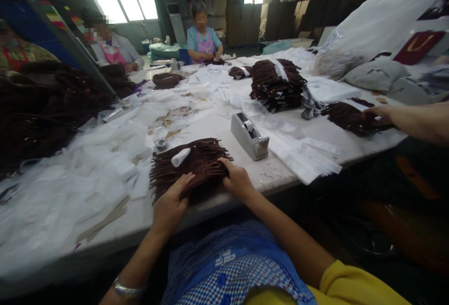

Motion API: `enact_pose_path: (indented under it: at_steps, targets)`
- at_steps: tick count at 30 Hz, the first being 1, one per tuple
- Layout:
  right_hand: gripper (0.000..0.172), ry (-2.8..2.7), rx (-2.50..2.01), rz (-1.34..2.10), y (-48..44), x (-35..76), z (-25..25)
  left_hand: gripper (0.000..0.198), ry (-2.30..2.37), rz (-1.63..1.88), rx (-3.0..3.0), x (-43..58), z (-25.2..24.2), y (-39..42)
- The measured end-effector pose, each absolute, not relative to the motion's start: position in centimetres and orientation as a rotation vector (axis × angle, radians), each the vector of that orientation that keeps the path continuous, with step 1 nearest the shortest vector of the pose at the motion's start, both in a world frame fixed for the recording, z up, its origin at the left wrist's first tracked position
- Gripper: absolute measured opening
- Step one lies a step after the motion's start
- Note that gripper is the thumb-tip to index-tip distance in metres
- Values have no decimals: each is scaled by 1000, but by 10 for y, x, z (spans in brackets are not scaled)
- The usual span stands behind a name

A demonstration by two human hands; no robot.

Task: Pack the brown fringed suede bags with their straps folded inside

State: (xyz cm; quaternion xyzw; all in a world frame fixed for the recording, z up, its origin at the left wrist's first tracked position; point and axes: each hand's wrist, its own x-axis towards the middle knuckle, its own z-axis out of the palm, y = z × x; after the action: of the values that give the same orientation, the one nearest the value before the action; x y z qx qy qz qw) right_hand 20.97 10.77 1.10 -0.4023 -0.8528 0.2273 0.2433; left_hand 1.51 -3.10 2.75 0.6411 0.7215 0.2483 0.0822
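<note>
A dark brown fringed bag (pixel 199 167) lies flat on the table in front of me, with small metal rings along its top edge. A rolled piece of white paper (pixel 180 156) rests on it. My left hand (pixel 173 202) lies on the bag's near left part with its fingers stretched out. At the right side, my right hand (pixel 237 181) holds the fringed edge, its fingers bent against it. Just beyond that hand stands a grey tape dispenser (pixel 249 136). A small roll of tape (pixel 161 144) sits by the bag's far left corner.
White strips (pixel 305 155) lie right of the dispenser. Behind them rises a stack of brown fringed bags (pixel 277 83). Another person's hand (pixel 380 114) touches a fringed bag (pixel 347 115) at right. Plastic wrappings (pixel 87 174) cover the left side. Several co-workers sit across the table.
</note>
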Motion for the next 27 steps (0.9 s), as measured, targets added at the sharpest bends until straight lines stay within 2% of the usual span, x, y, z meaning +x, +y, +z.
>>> enact_pose_path:
  at_steps: [3,5,7,10,14,17,22,27]
  targets:
    - [68,-2319,-1095,705,109,223,14,83,2184,718,2074,26,12,-39]
    - [70,-2361,-1105,752,109,233,20,89,2212,660,2138,29,7,-43]
    - [68,-2407,-1197,665,106,243,30,88,2230,598,2178,30,7,-45]
    - [59,-2354,-1218,329,93,247,47,83,2252,537,2234,31,11,-44]
    - [42,-2515,-638,261,73,224,47,72,2266,537,2295,36,10,-42]
    - [49,-2713,-411,303,71,209,29,69,2249,535,2318,37,5,-44]
    - [52,-2781,-467,271,76,212,10,68,2208,524,2387,35,5,-46]
    - [61,-2790,-513,194,84,194,17,63,2278,537,2376,27,11,-25]
